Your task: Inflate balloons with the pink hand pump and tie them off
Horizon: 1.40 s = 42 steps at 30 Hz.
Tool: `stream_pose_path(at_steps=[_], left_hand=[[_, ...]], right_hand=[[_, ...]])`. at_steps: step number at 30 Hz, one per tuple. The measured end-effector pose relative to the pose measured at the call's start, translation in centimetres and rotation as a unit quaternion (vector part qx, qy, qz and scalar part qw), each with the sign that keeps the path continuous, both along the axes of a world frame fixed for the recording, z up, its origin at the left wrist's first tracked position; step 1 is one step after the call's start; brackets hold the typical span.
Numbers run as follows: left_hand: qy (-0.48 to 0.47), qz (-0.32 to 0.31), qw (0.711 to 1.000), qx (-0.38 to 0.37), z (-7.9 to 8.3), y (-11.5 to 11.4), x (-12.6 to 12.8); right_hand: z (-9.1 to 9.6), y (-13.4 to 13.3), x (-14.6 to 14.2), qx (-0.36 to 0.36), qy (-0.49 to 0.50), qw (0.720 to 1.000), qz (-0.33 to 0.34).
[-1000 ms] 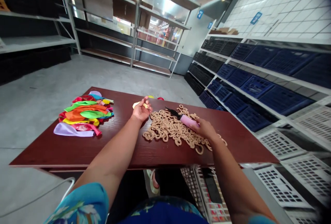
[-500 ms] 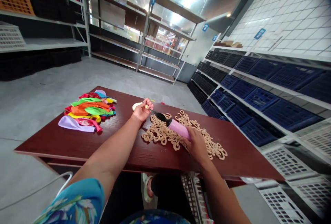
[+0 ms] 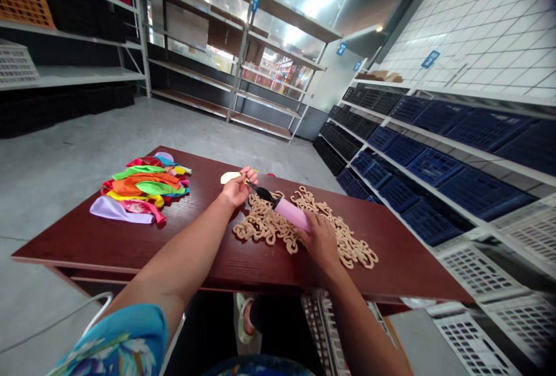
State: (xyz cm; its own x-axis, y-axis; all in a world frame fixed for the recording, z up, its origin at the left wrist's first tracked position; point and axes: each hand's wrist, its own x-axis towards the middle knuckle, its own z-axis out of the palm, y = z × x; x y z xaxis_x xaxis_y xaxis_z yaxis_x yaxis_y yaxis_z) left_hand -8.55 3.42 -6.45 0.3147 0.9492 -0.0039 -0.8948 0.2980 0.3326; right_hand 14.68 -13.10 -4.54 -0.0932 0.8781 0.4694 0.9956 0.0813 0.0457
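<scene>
My right hand (image 3: 319,238) is wrapped round the pink barrel of a balloon pump (image 3: 292,214). Its black tapered nozzle points up and left. My left hand (image 3: 237,190) is closed on a pale yellow balloon (image 3: 229,177), which looks flat. The nozzle tip reaches the fingers of that hand, at the balloon's neck; whether it sits inside the neck I cannot tell. Under and around the pump lies a pile of beige curled pieces (image 3: 264,226). A heap of flat coloured balloons (image 3: 147,183) lies on the table's left side.
The dark red table (image 3: 195,260) stands before me. Blue crates (image 3: 434,164) fill the racks on the right, with white crates (image 3: 473,341) lower down. A metal shelf (image 3: 234,92) stands across the grey floor. A white crate (image 3: 321,329) is below the table's front edge.
The nozzle tip has come closer to my left fingers and the pump has shifted slightly left with my right hand. The whole view has also shifted a little.
</scene>
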Motion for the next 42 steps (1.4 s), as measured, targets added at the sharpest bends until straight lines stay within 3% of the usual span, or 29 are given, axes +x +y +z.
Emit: stream_pose_path(at_steps=[8,12,21,30,42], left_hand=[[0.021,0.044,0.999,0.0,-0.4,0.6,-0.2],[0.023,0.035,0.999,-0.001,-0.3,0.4,-0.2],[0.021,0.062,0.996,-0.053,0.0,0.5,-0.2],[-0.003,0.036,0.997,-0.07,-0.3,0.4,-0.2],[-0.072,0.066,0.995,-0.017,0.1,0.8,-2.2]], right_hand=[[-0.2,0.3,-0.5,0.004,0.027,0.999,0.016],[-0.4,0.6,-0.9,-0.001,0.073,0.996,0.046],[0.1,1.0,-1.7,0.0,0.072,0.995,0.069],[0.6,1.7,-2.4,0.014,0.059,0.994,0.089],[1.4,7.0,-2.9,-0.029,0.009,0.992,0.123]])
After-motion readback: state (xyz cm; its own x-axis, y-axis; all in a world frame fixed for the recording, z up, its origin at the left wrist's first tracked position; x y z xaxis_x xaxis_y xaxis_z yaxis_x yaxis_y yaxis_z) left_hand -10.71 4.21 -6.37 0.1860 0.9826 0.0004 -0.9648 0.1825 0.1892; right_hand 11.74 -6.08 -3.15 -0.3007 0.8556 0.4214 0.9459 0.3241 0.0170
